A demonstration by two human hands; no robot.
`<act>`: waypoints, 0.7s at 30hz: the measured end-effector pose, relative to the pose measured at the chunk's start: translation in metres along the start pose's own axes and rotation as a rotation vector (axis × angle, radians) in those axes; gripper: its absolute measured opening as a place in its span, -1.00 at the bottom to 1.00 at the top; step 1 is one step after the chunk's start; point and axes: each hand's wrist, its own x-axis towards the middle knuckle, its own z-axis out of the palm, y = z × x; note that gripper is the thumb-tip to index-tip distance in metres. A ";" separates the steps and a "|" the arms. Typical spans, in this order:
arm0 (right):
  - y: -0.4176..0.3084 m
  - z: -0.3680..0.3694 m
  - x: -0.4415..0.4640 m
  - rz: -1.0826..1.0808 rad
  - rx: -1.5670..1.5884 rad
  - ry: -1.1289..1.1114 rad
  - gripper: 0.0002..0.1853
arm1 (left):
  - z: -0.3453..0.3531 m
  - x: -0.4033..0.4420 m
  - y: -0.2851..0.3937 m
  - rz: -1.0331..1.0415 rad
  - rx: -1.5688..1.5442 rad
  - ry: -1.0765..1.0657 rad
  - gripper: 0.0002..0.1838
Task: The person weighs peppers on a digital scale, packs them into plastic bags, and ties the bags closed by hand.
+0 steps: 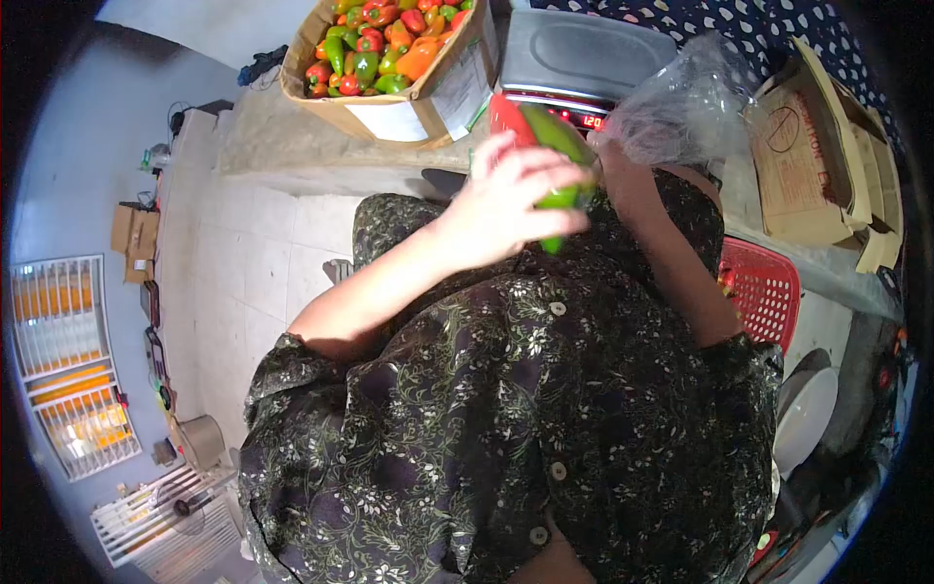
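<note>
My left hand (516, 200) is closed around several peppers, a red one (513, 119) and green ones (556, 136), above my lap and in front of the scale. Motion blurs its fingers. My right hand (621, 164) is beside them, at the gathered edge of a clear plastic bag (681, 112); its fingers are partly hidden. The bag hangs over the right side of the digital scale (589, 54), whose red display (591, 122) is lit. A cardboard box (389, 122) full of red, green and orange peppers stands left of the scale.
An open cardboard box (803, 161) is on the right of the concrete ledge (263, 146). Below it, a red perforated basket (764, 292) stands beside my right arm. A white basin (808, 419) is lower right. Patterned dark cloth (778, 24) lies behind the scale.
</note>
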 end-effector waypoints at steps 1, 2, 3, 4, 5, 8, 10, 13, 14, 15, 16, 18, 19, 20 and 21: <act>0.001 0.000 -0.001 0.001 0.007 0.011 -0.70 | 0.001 0.000 0.000 0.097 0.019 -0.037 -0.62; 0.001 -0.001 -0.003 0.002 0.013 0.022 -0.69 | 0.001 -0.002 -0.002 0.133 -0.088 -0.067 -0.60; -0.002 -0.003 -0.004 0.050 -0.004 0.012 -0.68 | 0.002 -0.007 -0.003 0.024 -0.180 0.013 -0.57; -0.002 -0.004 -0.004 0.057 -0.003 0.038 -0.68 | 0.004 -0.015 -0.004 -0.083 -0.270 0.091 -0.53; -0.002 -0.004 -0.004 0.063 -0.002 0.064 -0.68 | 0.008 -0.022 -0.005 -0.189 -0.361 0.169 -0.49; 0.015 -0.003 -0.010 -0.134 -0.119 0.262 -0.70 | 0.023 -0.018 0.005 -0.868 -1.291 0.515 -0.38; 0.021 0.003 -0.008 -0.407 -0.418 0.406 -0.68 | 0.026 -0.025 -0.007 -1.029 -1.877 0.253 -0.28; 0.002 0.008 -0.012 -0.063 0.073 0.364 -0.67 | 0.023 -0.028 -0.017 -1.203 -1.858 0.126 -0.25; 0.008 0.013 -0.013 -0.139 -0.009 0.372 -0.67 | 0.022 -0.028 -0.023 -1.201 -1.958 0.059 -0.18; 0.013 0.019 -0.014 -0.217 -0.093 0.378 -0.66 | 0.022 -0.028 -0.024 -1.201 -1.980 -0.076 -0.16; 0.017 0.020 -0.016 -0.221 -0.094 0.352 -0.67 | 0.020 -0.027 -0.024 -1.201 -1.999 -0.213 -0.14; 0.002 0.012 -0.021 -0.155 -0.009 0.268 -0.69 | 0.024 -0.038 -0.038 -1.064 -2.295 -0.419 -0.19; -0.007 0.008 -0.022 -0.085 0.077 0.209 -0.70 | 0.017 -0.033 -0.032 -1.002 -2.026 -0.207 -0.19; -0.006 0.010 -0.022 -0.078 0.135 0.194 -0.70 | 0.008 -0.027 -0.021 -0.931 -1.750 -0.018 -0.18; -0.001 0.013 -0.021 -0.070 0.193 0.181 -0.71 | 0.003 -0.019 -0.013 -0.848 -1.470 0.150 -0.14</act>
